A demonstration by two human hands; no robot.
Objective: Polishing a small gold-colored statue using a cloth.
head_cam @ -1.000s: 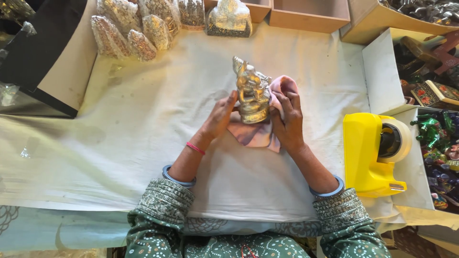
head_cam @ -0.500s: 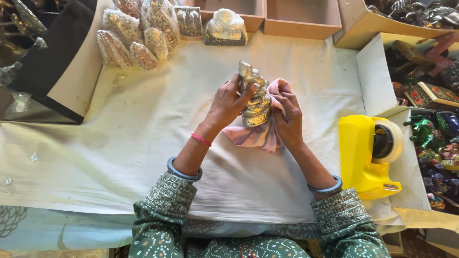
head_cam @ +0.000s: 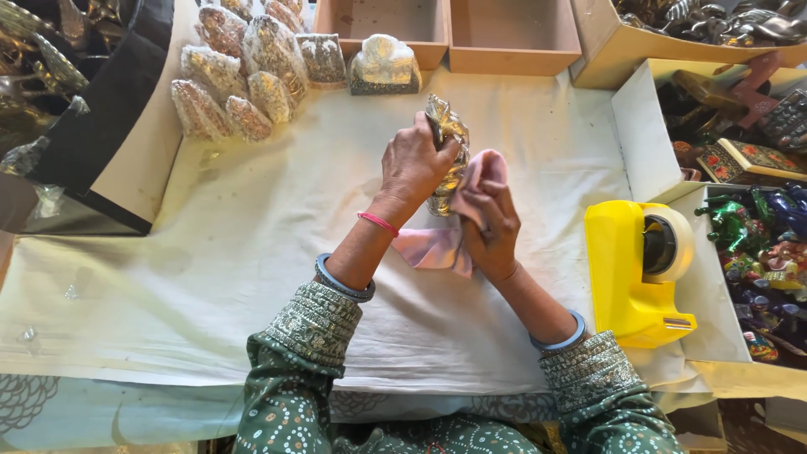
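My left hand (head_cam: 414, 165) wraps around a shiny silver-gold metal figurine (head_cam: 447, 128), held upright above the white cloth-covered table (head_cam: 252, 244). Its fingers cover most of the figurine's front. My right hand (head_cam: 489, 220) holds a pink cloth (head_cam: 445, 244) pressed against the figurine's right side and base. The cloth's loose end hangs down toward the table.
Several plastic-wrapped figurines (head_cam: 244, 76) lie at the back left. Two open wooden boxes (head_cam: 513, 38) stand at the back. A yellow tape dispenser (head_cam: 639, 269) sits at the right, beside boxes of colourful trinkets (head_cam: 756, 244). A black box (head_cam: 92, 109) lies at the left.
My left hand has slid from the figurine's side over its front and now grips it. The figurine has turned and moved slightly up and away. My right hand with the cloth followed.
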